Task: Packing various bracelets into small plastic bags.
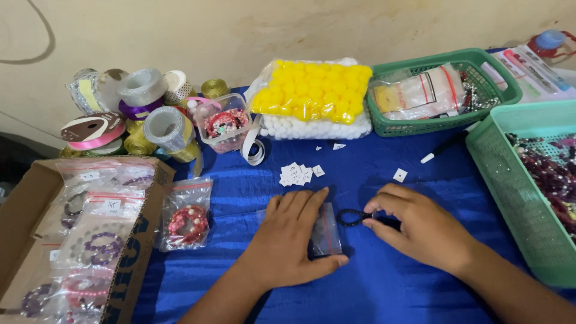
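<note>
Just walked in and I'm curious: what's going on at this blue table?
A person's left hand presses flat on a small clear zip bag, while the right hand pinches a dark beaded bracelet at the bag's opening. Bagged bracelets fill a cardboard box at left; ribbon spools and green baskets sit behind.
</note>
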